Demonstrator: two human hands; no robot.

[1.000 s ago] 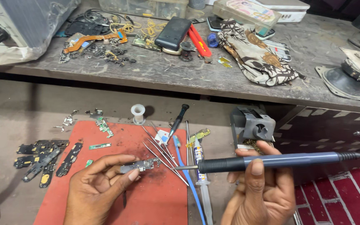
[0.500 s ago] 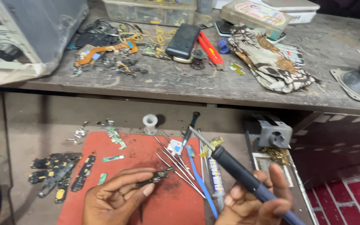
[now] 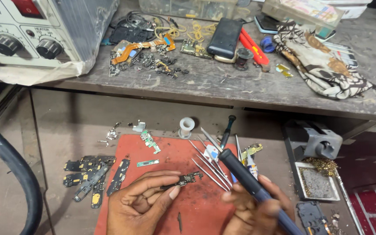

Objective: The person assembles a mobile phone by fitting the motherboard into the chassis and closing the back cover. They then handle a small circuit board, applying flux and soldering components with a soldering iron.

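Left hand [image 3: 142, 204] grip pinched on a small circuit board [image 3: 183, 179], just above the red mat [image 3: 170, 156]. Right hand [image 3: 257, 209] grip clamped round a soldering iron [image 3: 249, 180]. Probably light, thin, fragile; best pinched by the edges.

Two bare hands [image 3: 144, 202], no sleeves

At about ten o'clock, the grey front panel [image 3: 20, 30] of a bench instrument carries small printed labels around two black knobs, with a red square at its top edge; at one o'clock on the tabletop [image 3: 223, 85] lies a flat clear-lidded box [image 3: 303, 9] with a colourful printed card inside; beside it, a white package [image 3: 349, 6]; no lit screens.
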